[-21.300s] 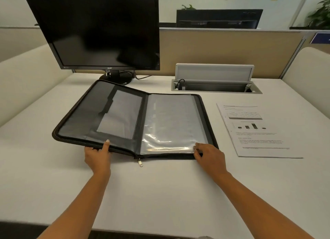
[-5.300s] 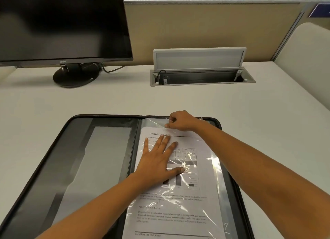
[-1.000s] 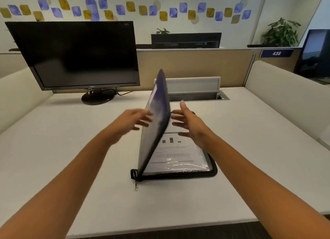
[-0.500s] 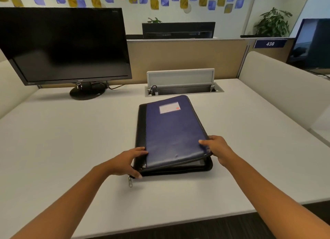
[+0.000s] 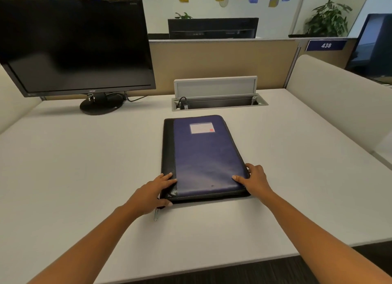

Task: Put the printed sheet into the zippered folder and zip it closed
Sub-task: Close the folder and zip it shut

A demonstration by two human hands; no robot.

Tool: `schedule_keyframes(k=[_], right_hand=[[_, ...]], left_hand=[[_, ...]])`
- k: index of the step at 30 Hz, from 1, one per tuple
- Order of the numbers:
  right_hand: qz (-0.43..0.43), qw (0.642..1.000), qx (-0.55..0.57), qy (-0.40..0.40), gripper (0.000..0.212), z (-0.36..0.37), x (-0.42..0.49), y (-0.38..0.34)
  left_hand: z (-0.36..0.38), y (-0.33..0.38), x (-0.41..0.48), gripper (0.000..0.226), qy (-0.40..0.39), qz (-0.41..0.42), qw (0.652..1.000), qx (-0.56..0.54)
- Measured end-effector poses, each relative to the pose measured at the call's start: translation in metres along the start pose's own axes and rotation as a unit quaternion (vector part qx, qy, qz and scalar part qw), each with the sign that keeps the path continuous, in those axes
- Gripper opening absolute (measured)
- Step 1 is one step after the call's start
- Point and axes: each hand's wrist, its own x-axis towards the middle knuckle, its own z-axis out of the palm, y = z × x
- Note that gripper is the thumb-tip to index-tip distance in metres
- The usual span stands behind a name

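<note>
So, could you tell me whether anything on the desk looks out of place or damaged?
Nothing looks damaged or spilled. Only the zip pull trails loose at the folder's near-left corner, by the left hand, so it seems not yet zipped.

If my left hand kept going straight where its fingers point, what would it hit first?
The left hand holds a corner of the closed blue-and-black zippered folder; it would likely slide across that cover first.
</note>
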Motion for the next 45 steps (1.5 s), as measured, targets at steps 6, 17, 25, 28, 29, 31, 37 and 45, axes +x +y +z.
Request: schedule_keyframes(k=[6, 17, 25, 28, 29, 31, 37, 45], right_hand=[[-0.045, 0.995, -0.082, 0.044, 0.057, 0.007, 0.011, -0.004], [-0.076, 0.982, -0.170, 0.031, 0.064, 0.019, 0.023, 0.004], [-0.061, 0.981, -0.161, 0.085, 0.051, 0.025, 0.020, 0.007], [-0.111, 0.969, -0.141, 0.170, 0.032, 0.033, 0.009, 0.003], [-0.135, 0.963, -0.132, 0.191, 0.025, 0.037, 0.005, 0.000], [-0.183, 0.957, -0.106, 0.200, 0.015, 0.048, -0.003, -0.009], [-0.267, 0.963, -0.023, 0.012, 0.015, 0.092, -0.031, -0.042], [-0.238, 0.958, -0.098, -0.127, 0.040, 0.130, -0.057, -0.073]], left_hand=[[-0.007, 0.012, 0.012, 0.068, 0.018, -0.025, 0.998, 0.062], [-0.010, 0.015, 0.034, 0.063, 0.062, -0.037, 0.995, 0.068], [-0.009, -0.012, 0.017, 0.038, 0.150, -0.106, 0.955, -0.233], [-0.011, -0.024, 0.004, 0.027, 0.156, -0.111, 0.941, -0.280], [-0.011, -0.025, 0.001, 0.026, 0.144, -0.106, 0.938, -0.297], [-0.011, -0.027, -0.003, 0.027, 0.120, -0.092, 0.938, -0.313], [-0.002, -0.026, -0.005, 0.026, 0.124, -0.076, 0.949, -0.278], [0.002, -0.023, -0.007, 0.011, 0.113, -0.086, 0.943, -0.300]])
